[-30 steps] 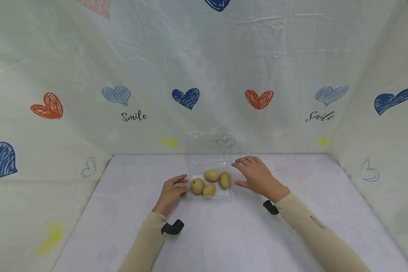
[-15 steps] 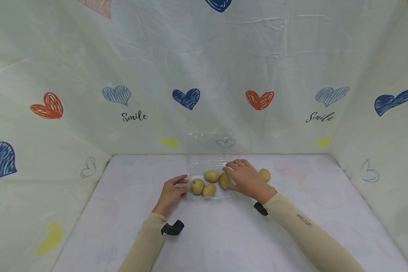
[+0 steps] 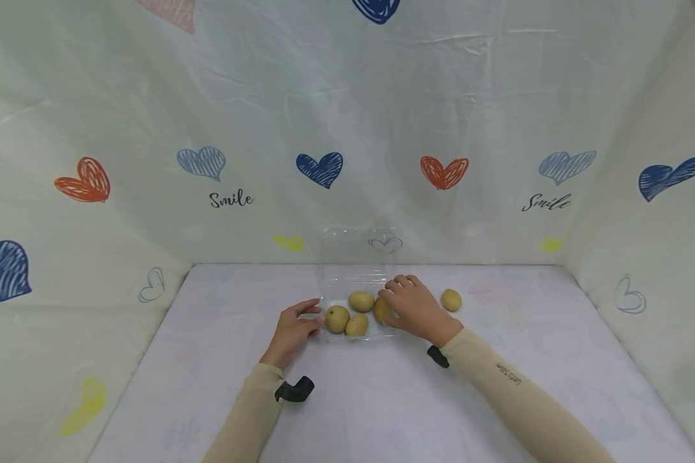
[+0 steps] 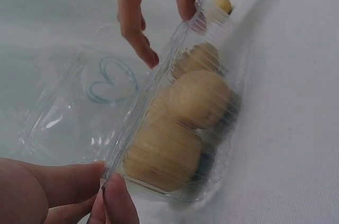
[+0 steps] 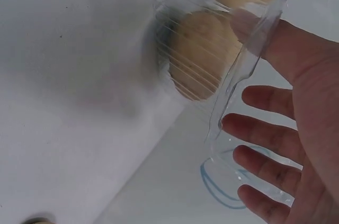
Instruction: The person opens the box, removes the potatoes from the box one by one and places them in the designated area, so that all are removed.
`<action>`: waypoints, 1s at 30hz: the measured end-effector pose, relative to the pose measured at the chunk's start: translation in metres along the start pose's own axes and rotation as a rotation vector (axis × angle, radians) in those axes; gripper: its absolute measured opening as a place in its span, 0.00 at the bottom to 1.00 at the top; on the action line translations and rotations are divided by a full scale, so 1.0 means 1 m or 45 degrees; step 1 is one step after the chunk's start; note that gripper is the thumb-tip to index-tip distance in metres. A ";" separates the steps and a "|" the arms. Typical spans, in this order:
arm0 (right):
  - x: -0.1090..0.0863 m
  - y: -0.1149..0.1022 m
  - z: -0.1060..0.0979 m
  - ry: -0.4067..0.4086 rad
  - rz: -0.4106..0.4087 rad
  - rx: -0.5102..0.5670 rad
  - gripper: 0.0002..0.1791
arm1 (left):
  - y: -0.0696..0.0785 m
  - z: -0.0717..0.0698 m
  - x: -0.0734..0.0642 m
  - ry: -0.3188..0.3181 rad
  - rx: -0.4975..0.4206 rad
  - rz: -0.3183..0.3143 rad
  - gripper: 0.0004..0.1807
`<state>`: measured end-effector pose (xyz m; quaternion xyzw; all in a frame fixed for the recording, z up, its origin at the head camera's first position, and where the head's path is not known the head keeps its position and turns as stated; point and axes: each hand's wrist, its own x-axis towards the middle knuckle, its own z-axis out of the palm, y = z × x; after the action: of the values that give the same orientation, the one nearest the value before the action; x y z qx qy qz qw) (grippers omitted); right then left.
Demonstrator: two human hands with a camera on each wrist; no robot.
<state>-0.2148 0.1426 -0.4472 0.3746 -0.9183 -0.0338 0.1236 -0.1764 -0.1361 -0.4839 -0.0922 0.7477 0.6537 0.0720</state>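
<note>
A clear plastic hinged box (image 4: 139, 105) holds several yellowish-brown potatoes (image 3: 337, 319). Its lid (image 3: 347, 254) stands raised at the back. My left hand (image 3: 289, 331) pinches the box's rim at its left side between thumb and index finger. At the right side, my right hand (image 3: 419, 308) reaches over the rim. Its thumb (image 5: 249, 25) is inside the box beside the rightmost potato (image 3: 381, 310), partly covering it. The other fingers are spread loosely near the rim, and in the wrist views they do not close round the potato.
Another potato (image 3: 451, 300) lies on the white-covered table (image 3: 370, 405), right of the box and behind my right hand. A pale curtain (image 3: 376, 103) printed with hearts encloses the back and sides, close behind the lid.
My right hand has moved left from beside the box to over its right rim, uncovering the potato on the table. My left hand stays at the left rim.
</note>
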 end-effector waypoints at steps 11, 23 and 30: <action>0.005 -0.003 0.009 0.028 -0.010 -0.074 0.26 | 0.001 0.000 -0.002 -0.005 -0.013 -0.014 0.27; 0.013 -0.007 0.013 -0.066 0.033 -0.125 0.21 | 0.001 0.000 -0.001 -0.012 -0.017 -0.009 0.27; 0.015 -0.009 0.012 -0.094 0.045 -0.084 0.20 | 0.001 -0.001 -0.001 -0.008 -0.004 -0.004 0.27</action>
<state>-0.2219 0.1252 -0.4571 0.3525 -0.9271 -0.0756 0.1025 -0.1754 -0.1364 -0.4822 -0.0913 0.7463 0.6550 0.0754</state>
